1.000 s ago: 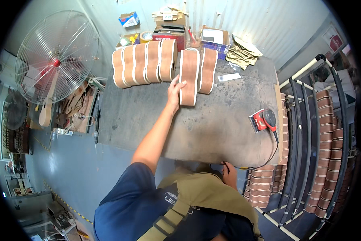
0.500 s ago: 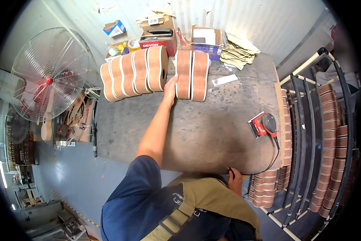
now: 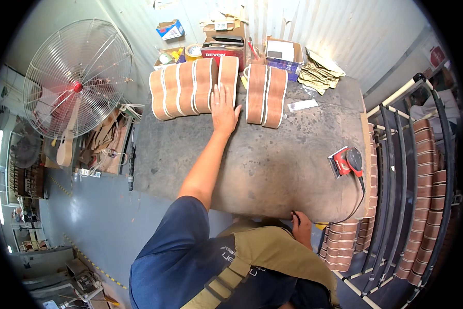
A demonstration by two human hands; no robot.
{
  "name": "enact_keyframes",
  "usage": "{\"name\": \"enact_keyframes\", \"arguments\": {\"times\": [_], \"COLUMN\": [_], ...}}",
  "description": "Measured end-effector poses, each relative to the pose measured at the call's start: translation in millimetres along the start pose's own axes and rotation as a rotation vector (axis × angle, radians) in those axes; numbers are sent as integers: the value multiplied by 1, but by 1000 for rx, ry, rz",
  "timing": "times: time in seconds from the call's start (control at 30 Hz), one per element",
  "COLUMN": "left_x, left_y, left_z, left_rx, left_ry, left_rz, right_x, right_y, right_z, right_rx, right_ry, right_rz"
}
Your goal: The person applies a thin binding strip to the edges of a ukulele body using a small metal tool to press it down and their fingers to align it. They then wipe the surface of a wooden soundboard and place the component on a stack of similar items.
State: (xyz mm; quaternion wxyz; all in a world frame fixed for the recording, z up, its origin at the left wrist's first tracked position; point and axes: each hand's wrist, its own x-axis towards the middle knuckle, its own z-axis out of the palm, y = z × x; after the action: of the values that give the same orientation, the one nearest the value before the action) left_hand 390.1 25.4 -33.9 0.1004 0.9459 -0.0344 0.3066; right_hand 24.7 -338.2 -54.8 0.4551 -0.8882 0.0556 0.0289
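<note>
Small waisted wooden instrument bodies, like ukulele or guitar bodies, stand on edge in a row (image 3: pixel 182 88) at the back of the workbench. They are brown with cream edge binding. My left hand (image 3: pixel 223 110) lies with stretched fingers on the side of one body (image 3: pixel 228 69), which stands slightly apart at the row's right end. Across a gap to the right stands a pair of similar, redder bodies (image 3: pixel 267 95). Low at the bench's front edge, my right hand (image 3: pixel 302 229) is closed around a small dark thing, mostly hidden; I cannot tell what it is.
A red sander (image 3: pixel 347 162) with a black cord rests on the bench's right. Boxes (image 3: pixel 223 51), tape and a stack of sandpaper sheets (image 3: pixel 320 72) line the back. A large fan (image 3: pixel 77 85) stands left; a rack (image 3: pixel 391 154) holding more bodies stands right.
My left hand has moved from between the two groups onto the row's end body, which has come away from its neighbours. The view has shifted slightly. My right hand stays at the front edge.
</note>
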Motion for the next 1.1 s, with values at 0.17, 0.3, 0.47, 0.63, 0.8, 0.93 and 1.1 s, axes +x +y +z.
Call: {"name": "enact_keyframes", "arguments": {"times": [0.17, 0.3, 0.47, 0.63, 0.8, 0.93, 1.1], "left_x": [-5, 4, -72, -189, -269, -287, -297], "left_y": [-10, -12, 11, 54, 84, 86, 71], "left_z": [6, -23, -125, -230, -272, -270, -264], "left_rx": [-180, -232, -321, -255, -472, -479, -858], "left_ry": [-37, -188, -343, -606, -711, -756, -1204], "left_rz": [-128, -344, -417, -406, -368, -304, -428], "right_x": [-13, -24, -31, -15, 27, 56, 30], "right_y": [-16, -18, -19, -70, -154, -192, -181], "right_z": [2, 14, 36, 47, 48, 59, 80], "right_rx": [-55, -79, -68, 29, 70, -68, -256], "right_ry": [15, 33, 52, -81, 237, 366, 180], "right_rz": [-34, -99, -131, -84, -405, -825, -882]}}
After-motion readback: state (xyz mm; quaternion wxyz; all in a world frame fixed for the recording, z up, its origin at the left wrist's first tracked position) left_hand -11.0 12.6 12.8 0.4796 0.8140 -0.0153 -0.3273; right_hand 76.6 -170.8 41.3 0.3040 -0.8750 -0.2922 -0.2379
